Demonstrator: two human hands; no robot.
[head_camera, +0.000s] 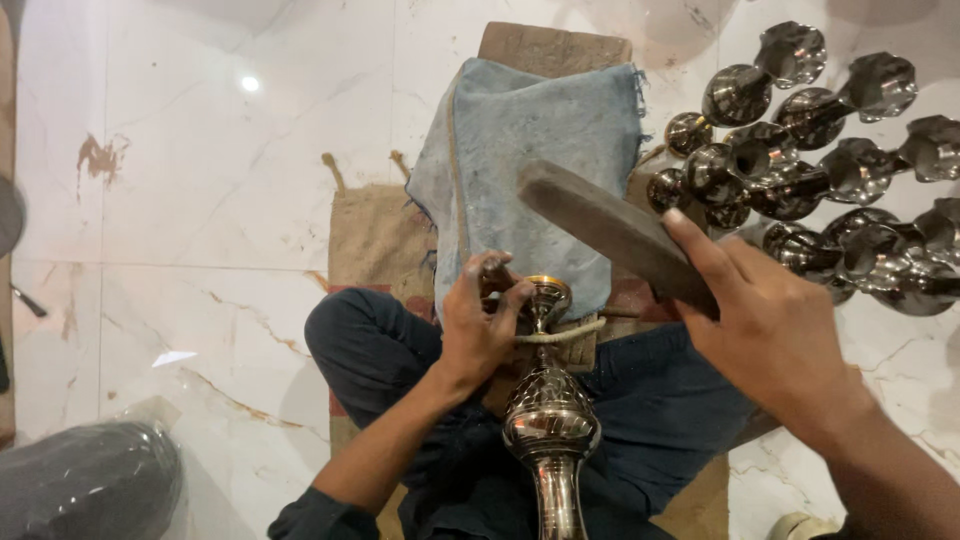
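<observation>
I sit on the marble floor (200, 180) with a polished metal stand (549, 415) lying across my lap, its long axis running straight away from me: the narrow stem points back toward my body at the bottom of the view, the patterned bulb sits in the middle, and the brass-coloured top end (548, 297) points forward against a wooden block (553, 48) draped with a blue cloth (535, 160). A loop of cord (560, 335) crosses the neck of the stand.

My left hand (478, 325) is at that top end, fingers (500, 275) curled and pressed together around a small dark tool; I cannot tell exactly how it meets the metal. My right hand (775, 335) is raised to the right, fingers wrapped tight on a flat dark wooden bat (610, 230) that slants up and to the left above the cloth.

No container is in view; a heap of finished shiny metal pieces (810, 170) lies loose on the floor at upper right. Burlap sacking (375, 235) is spread under the block.
</observation>
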